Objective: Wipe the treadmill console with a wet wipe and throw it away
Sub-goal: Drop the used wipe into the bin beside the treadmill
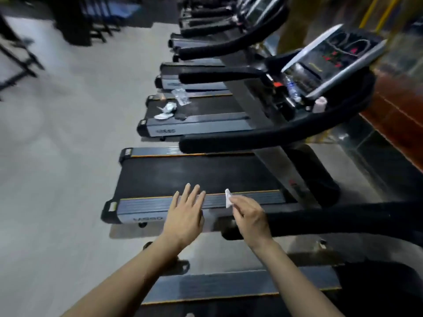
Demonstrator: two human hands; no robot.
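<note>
The right hand [250, 219] pinches a small folded white wet wipe [228, 198] between thumb and fingertips, its free corner sticking up above the knuckles, while the left hand [185, 216] hovers flat and empty beside it with fingers spread apart, holding nothing. Both hang in the air over the grey ribbed side rail [240, 199] of the nearest full treadmill, well apart from the tilted grey-framed console with red lit digits [332, 58], which stands up at the upper right on the next machine along. Judging from that gap, the wiping stroke is not under way at this moment; whether the wipe is fresh or already used cannot be told, since it is small and slightly blurred. If the console is yet to be cleaned, the next move calls for carrying the wipe up and right past the black padded handrail [263, 136] and pressing it flat on the panel; if done, a bin must be found, and none shows here. Counted: two hands, one wipe in hand, one console clearly readable, at least four treadmill decks in the row, and a few crumpled white scraps [167, 110] on the second black belt.
</note>
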